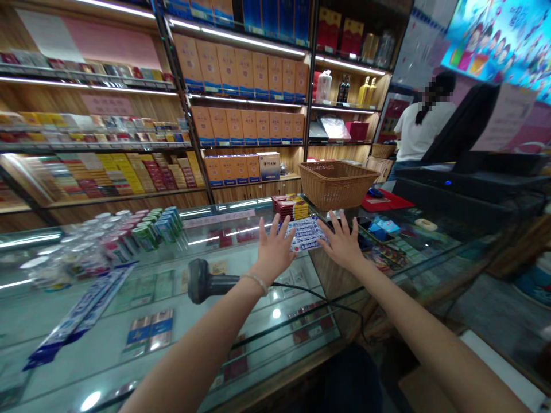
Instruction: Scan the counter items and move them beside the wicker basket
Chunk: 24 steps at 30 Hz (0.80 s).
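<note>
Both your hands are spread, fingers apart, nothing gripped. Left hand sits at the left side of the blue-and-white packets, right hand at their right side. Can't tell if fingertips touch them. Packets lie flat, side by side, between your hands.

Edges: packets are well in from the counter's front edge, which runs under your forearms. Open room is mainly glass to the left of your left hand, up to the drink containers.

In the way: scanner lies just left of your left wrist; its cable runs right, behind that wrist, and drops past the front edge. Red-and-yellow boxes are stacked right behind the packets, wicker basket behind those. On your right: blue packet, tape-like ring, red mat with a mouse. Far left: long blue-and-white strips.

Surface is a glass counter, goods visible underneath. Beyond: lit shelves, black monitor, person in white top, bright screen.
</note>
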{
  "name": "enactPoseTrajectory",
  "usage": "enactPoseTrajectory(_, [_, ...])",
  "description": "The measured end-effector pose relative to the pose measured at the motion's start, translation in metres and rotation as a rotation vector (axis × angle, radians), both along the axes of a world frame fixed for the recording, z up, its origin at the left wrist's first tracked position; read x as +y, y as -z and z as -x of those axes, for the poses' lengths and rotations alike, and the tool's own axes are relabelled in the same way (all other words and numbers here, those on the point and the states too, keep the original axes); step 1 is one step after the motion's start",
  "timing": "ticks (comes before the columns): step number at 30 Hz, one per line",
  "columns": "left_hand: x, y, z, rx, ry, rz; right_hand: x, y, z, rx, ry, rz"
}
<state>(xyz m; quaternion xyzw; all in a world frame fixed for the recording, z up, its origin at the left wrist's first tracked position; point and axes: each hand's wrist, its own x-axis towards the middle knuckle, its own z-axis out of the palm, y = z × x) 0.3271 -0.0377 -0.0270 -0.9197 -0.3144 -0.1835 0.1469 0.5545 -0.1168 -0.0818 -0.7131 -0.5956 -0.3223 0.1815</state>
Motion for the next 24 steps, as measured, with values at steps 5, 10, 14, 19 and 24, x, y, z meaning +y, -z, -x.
enactPoseTrajectory(5, [0.000, 0.003, 0.002, 0.013, -0.015, 0.000, 0.001, 0.004, -0.002, -0.025, -0.008, 0.026])
enactPoseTrajectory(10, [0.001, -0.001, 0.007, 0.025, -0.021, 0.004, 0.002, 0.005, -0.004, -0.054, -0.034, 0.020])
enactPoseTrajectory(14, [0.004, -0.016, 0.020, -0.004, -0.035, -0.022, 0.004, -0.006, 0.004, -0.063, -0.062, -0.007])
enactPoseTrajectory(19, [0.012, -0.037, 0.046, -0.103, -0.072, -0.064, 0.018, -0.031, 0.034, -0.059, -0.092, -0.057])
enactPoseTrajectory(24, [0.020, -0.052, 0.083, -0.163, -0.127, -0.111, 0.040, -0.052, 0.082, -0.035, -0.149, -0.071])
